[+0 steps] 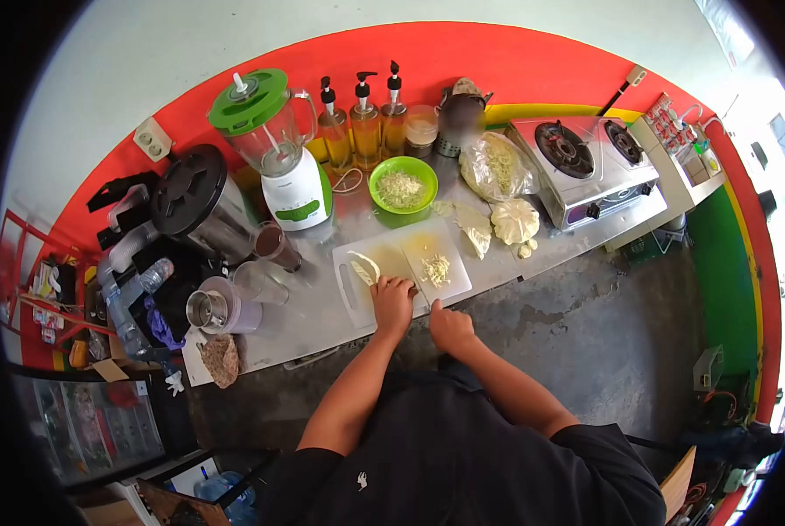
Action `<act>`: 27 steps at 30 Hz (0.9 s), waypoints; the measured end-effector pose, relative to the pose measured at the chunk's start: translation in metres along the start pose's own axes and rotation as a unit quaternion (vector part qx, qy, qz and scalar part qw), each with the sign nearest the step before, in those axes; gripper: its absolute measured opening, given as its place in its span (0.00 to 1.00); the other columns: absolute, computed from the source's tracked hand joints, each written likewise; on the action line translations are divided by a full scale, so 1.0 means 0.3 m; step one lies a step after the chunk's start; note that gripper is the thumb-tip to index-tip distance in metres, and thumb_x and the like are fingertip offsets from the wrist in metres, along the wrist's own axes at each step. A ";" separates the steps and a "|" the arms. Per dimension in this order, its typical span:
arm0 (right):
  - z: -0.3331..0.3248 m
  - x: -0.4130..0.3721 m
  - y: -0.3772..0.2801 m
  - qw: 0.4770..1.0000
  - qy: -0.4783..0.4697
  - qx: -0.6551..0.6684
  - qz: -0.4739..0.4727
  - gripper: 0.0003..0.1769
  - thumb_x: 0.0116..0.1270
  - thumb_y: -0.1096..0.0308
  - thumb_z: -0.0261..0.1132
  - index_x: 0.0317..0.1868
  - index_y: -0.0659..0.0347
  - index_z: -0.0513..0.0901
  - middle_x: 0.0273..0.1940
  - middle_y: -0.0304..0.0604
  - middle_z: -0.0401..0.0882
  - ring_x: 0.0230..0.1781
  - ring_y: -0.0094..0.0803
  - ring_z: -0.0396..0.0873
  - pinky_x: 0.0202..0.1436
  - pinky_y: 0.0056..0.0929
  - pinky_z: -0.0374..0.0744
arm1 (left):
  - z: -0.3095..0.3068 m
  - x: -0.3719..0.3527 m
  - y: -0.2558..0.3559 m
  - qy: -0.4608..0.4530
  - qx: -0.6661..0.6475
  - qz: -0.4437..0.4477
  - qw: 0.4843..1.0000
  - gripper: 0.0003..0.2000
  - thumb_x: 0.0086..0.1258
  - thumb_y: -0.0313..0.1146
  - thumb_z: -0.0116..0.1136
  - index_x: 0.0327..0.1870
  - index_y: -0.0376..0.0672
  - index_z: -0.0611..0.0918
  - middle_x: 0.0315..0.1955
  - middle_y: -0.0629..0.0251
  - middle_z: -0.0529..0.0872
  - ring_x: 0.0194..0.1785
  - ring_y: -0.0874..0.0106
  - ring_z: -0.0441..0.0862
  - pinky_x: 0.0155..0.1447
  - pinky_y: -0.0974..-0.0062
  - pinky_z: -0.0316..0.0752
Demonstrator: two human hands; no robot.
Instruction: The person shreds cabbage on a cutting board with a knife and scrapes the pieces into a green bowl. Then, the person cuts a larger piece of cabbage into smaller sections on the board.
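On the metal desk (313, 309) lies a white cutting board (460, 271). The left hand's (395, 302) grip is bent over the board, its hold hidden; the right hand's (451, 329) is closed on a stiff knife (425, 295), best held by its handle. Nearby cabbage strips (367, 263) look light, crisp, best pinned flat; the shreds (435, 270) seem flimsy.

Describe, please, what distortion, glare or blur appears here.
Head view: wide-angle distortion arches the red wall band; corners fall black; glare washes out the far right edge; a smudge partly blurs the metal container; the cutting board appears fairly evenly lit.
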State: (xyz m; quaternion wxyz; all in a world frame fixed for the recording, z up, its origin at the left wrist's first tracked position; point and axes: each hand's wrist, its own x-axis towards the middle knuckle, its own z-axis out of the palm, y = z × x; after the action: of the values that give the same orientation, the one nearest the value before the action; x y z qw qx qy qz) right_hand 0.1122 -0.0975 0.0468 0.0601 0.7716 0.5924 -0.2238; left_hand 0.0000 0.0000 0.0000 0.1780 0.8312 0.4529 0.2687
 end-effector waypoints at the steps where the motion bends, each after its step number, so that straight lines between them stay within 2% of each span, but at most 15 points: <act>1: 0.025 0.011 -0.041 1.000 0.012 0.012 0.000 0.24 0.66 0.68 0.62 0.59 0.70 0.67 0.38 0.58 0.88 0.39 0.52 0.89 0.42 0.48 0.86 | -0.022 0.005 -0.038 -0.009 0.018 0.018 1.000 0.04 0.60 0.32 0.67 0.34 0.47 0.88 0.37 0.68 0.88 0.52 0.61 0.77 0.59 0.58 0.67; 2: 0.044 0.031 -0.074 0.999 0.023 0.025 -0.001 0.20 0.67 0.69 0.61 0.55 0.70 0.69 0.37 0.58 0.88 0.39 0.51 0.89 0.41 0.49 0.86 | -0.041 0.007 -0.071 -0.019 0.037 0.035 0.999 0.04 0.60 0.32 0.66 0.34 0.47 0.88 0.37 0.68 0.88 0.51 0.61 0.77 0.58 0.59 0.68; 3: -0.004 -0.027 0.115 0.999 0.014 -0.024 0.024 0.20 0.67 0.69 0.61 0.55 0.70 0.69 0.37 0.58 0.88 0.39 0.51 0.89 0.41 0.49 0.86 | 0.099 -0.008 0.101 -0.009 -0.017 0.023 1.000 0.04 0.60 0.32 0.66 0.34 0.47 0.88 0.37 0.68 0.88 0.51 0.61 0.77 0.58 0.59 0.68; 5: 0.001 0.030 0.055 1.000 0.023 0.011 0.010 0.20 0.66 0.70 0.61 0.54 0.71 0.69 0.38 0.58 0.88 0.40 0.51 0.89 0.41 0.48 0.86 | 0.060 -0.006 0.034 0.028 0.033 0.117 0.992 0.04 0.60 0.31 0.63 0.33 0.46 0.87 0.37 0.68 0.87 0.51 0.62 0.77 0.56 0.60 0.70; 9: -0.054 0.028 0.039 1.000 0.004 0.020 -0.012 0.20 0.66 0.71 0.61 0.55 0.71 0.68 0.38 0.59 0.88 0.39 0.52 0.89 0.42 0.48 0.86 | 0.009 -0.020 0.036 0.008 0.103 0.157 0.982 0.07 0.61 0.30 0.57 0.35 0.43 0.87 0.37 0.66 0.85 0.51 0.63 0.77 0.57 0.63 0.70; 15: 0.012 0.019 0.033 1.000 0.000 0.016 0.003 0.16 0.68 0.70 0.58 0.52 0.69 0.68 0.38 0.60 0.87 0.40 0.53 0.89 0.44 0.50 0.85 | 0.017 -0.001 0.029 0.008 0.079 0.129 0.988 0.07 0.62 0.30 0.58 0.33 0.43 0.88 0.36 0.66 0.85 0.49 0.63 0.77 0.56 0.63 0.70; 17: -0.003 0.065 0.041 0.999 0.020 0.039 0.002 0.21 0.68 0.68 0.58 0.56 0.72 0.67 0.38 0.60 0.87 0.41 0.53 0.89 0.44 0.49 0.85 | 0.001 0.019 0.027 -0.034 0.010 0.076 0.996 0.05 0.62 0.31 0.61 0.30 0.46 0.89 0.34 0.69 0.85 0.49 0.63 0.77 0.55 0.62 0.69; 18: -0.017 0.079 0.046 0.999 0.018 0.040 0.001 0.21 0.68 0.68 0.58 0.56 0.72 0.67 0.38 0.60 0.87 0.41 0.53 0.89 0.44 0.49 0.85 | -0.008 0.025 0.030 -0.036 0.011 0.074 0.997 0.05 0.62 0.31 0.61 0.30 0.46 0.89 0.34 0.69 0.85 0.49 0.63 0.77 0.55 0.62 0.69; 20: -0.046 0.098 0.061 0.999 -0.012 0.011 -0.030 0.22 0.68 0.67 0.58 0.57 0.73 0.67 0.38 0.60 0.87 0.41 0.54 0.89 0.44 0.50 0.85 | -0.029 0.044 0.040 -0.075 0.006 0.017 0.997 0.03 0.61 0.31 0.65 0.28 0.49 0.89 0.34 0.70 0.85 0.49 0.62 0.77 0.55 0.61 0.69; 24: -0.017 0.042 0.043 1.000 0.008 -0.006 -0.020 0.18 0.68 0.67 0.58 0.53 0.70 0.68 0.38 0.60 0.87 0.40 0.53 0.89 0.43 0.50 0.85 | -0.013 0.052 0.019 -0.082 -0.009 -0.006 0.997 0.01 0.59 0.31 0.67 0.29 0.49 0.88 0.34 0.70 0.85 0.48 0.62 0.77 0.54 0.60 0.68; 27: 0.022 0.043 0.011 1.000 0.010 -0.009 0.015 0.15 0.68 0.67 0.59 0.50 0.67 0.69 0.38 0.58 0.88 0.38 0.51 0.89 0.41 0.48 0.85 | -0.004 0.038 0.010 -0.065 -0.009 0.022 0.998 0.01 0.59 0.31 0.67 0.31 0.48 0.86 0.33 0.70 0.85 0.47 0.62 0.77 0.54 0.60 0.69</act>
State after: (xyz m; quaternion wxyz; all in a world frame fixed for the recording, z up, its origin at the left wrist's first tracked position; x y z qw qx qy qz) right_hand 0.1160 -0.0893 0.0350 0.0647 0.7817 0.5837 -0.2097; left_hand 0.0063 0.0080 0.0060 0.2082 0.8552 0.4193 0.2222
